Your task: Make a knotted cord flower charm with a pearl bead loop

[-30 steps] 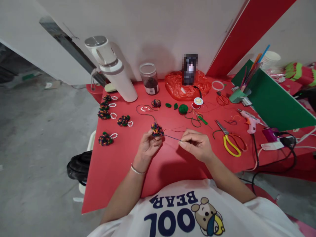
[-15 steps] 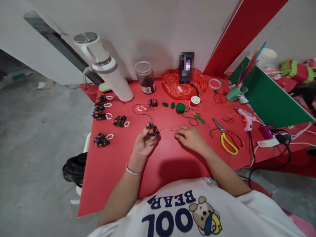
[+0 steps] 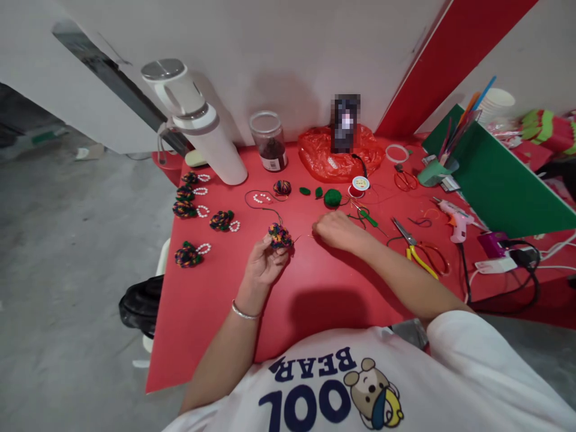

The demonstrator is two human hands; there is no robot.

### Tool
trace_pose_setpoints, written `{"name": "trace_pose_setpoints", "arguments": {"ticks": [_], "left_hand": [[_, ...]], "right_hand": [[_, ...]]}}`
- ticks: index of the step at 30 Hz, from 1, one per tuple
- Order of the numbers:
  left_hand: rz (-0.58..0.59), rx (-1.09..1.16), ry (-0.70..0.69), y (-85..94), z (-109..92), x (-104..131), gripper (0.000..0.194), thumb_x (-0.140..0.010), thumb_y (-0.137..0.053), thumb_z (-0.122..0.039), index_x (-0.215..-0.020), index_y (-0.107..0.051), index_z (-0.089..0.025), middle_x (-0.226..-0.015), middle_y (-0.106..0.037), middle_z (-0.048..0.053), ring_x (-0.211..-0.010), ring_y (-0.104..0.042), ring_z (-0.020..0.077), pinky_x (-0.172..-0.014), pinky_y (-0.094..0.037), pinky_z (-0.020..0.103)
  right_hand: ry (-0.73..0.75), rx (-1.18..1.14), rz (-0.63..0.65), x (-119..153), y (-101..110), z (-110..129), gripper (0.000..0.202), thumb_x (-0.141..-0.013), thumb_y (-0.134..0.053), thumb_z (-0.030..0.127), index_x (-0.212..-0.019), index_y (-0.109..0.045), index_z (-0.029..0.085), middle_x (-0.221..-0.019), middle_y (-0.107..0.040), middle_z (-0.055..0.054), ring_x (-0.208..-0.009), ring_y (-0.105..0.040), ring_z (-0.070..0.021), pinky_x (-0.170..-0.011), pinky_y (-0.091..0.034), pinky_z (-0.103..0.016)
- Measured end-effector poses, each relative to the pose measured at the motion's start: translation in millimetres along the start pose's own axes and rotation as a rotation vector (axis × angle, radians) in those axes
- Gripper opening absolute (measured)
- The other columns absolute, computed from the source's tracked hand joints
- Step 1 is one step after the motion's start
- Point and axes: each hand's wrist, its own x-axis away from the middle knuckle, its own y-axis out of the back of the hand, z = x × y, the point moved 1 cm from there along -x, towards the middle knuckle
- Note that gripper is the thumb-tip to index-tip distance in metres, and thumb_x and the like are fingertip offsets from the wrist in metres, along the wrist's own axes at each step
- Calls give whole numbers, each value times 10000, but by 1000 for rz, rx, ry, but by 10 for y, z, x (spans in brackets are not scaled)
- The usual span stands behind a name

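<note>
My left hand [image 3: 266, 261] holds a multicoloured crocheted piece [image 3: 279, 236] between thumb and fingers. A thin red thread runs from it to the right, toward my right hand [image 3: 335, 230], whose fingers are pinched together; what they grip is too small to make out. Behind lie a multicoloured yarn ball [image 3: 282, 187], a short string of white beads [image 3: 261, 198], two green leaves [image 3: 305, 191], a green yarn ball [image 3: 333, 198] and a red thread spool [image 3: 359, 185]. A green-handled hook [image 3: 368, 216] lies beyond my right hand.
Several finished pieces with bead loops [image 3: 188, 255] lie at the left. A white bottle [image 3: 216, 147], a jar [image 3: 269, 141] and a phone [image 3: 345, 123] on a red bag stand behind. Right are scissors [image 3: 410, 240], yellow-handled pliers [image 3: 423, 263], a glue gun [image 3: 456, 221] and a green board [image 3: 499, 174].
My right hand has moved up and slightly left, its forearm now reaching over part of the yellow handle. The left hand still holds the crocheted piece. The view has shifted slightly.
</note>
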Motion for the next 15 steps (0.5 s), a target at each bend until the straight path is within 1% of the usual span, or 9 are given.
{"name": "trace_pose_setpoints", "arguments": {"ticks": [5,8,10,12,13,15], "left_hand": [[-16,-11,10,7,2,-10,181,-751,-758,-211,-896,-679,-136,-707,-581,16,-553,-448,60,-402,-283,112],[-28,-2,12,3,4,-12,204,-739,-765,-208,-907,-676,-136,-734,-590,19,-552,-437,55,-402,-284,114],[-36,16,8,-8,-1,-6,217,-728,-770,-201,-910,-673,-134,-743,-588,16,-549,-433,52,-403,-287,111],[-34,48,14,-23,-11,7,215,-728,-766,-193,-912,-672,-133,-726,-571,8,-549,-438,52,-407,-296,107],[-30,68,18,-31,-15,15,206,-732,-762,-190,-908,-672,-132,-717,-563,5,-550,-442,52,-409,-301,105],[-19,107,34,-46,-20,29,189,-734,-756,-187,-892,-668,-132,-710,-555,3,-546,-445,49,-406,-312,101]], "right_hand": [[61,-6,1,-5,47,-15,320,-930,-455,70,-1074,-736,122,-984,-750,-179,-855,-686,-245,-645,-359,-302],[77,-128,6,11,40,-97,292,-896,-498,78,-1041,-743,140,-1030,-751,-161,-854,-677,-216,-653,-370,-281],[96,-307,4,48,5,-162,285,-844,-538,71,-994,-762,163,-1015,-767,-120,-876,-684,-201,-689,-405,-261],[117,-567,-1,114,-57,-208,305,-812,-557,76,-991,-782,179,-979,-786,-77,-893,-704,-190,-748,-456,-249],[113,-719,-13,157,-93,-218,307,-820,-567,103,-1019,-788,179,-980,-792,-67,-900,-716,-187,-782,-483,-252],[84,-1030,-35,253,-163,-206,294,-847,-610,204,-1079,-787,174,-1020,-798,-72,-928,-733,-195,-831,-528,-277]]}}
